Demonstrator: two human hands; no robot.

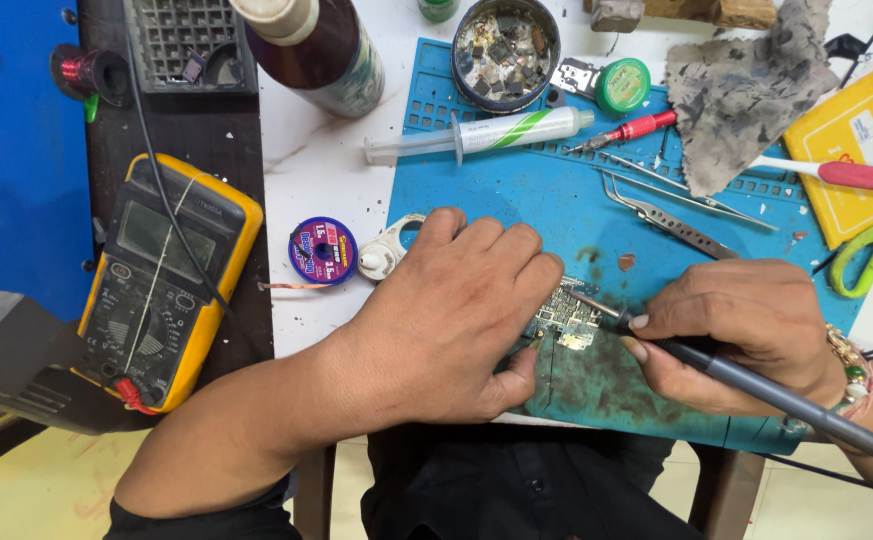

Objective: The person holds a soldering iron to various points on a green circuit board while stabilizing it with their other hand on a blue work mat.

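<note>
An electronics repair bench: a blue work mat (516, 200), a yellow multimeter (161, 280), tweezers (671, 222), a syringe (481, 135) and a tin of chips (505, 52) crowd the table.

Bare blue mat (516, 200) at frame centre offers passage; tweezers (671, 222) upper right and syringe (486, 133) above obstruct its edges.

Blue mat (546, 200) (yellow multimeter (161, 280))
</note>
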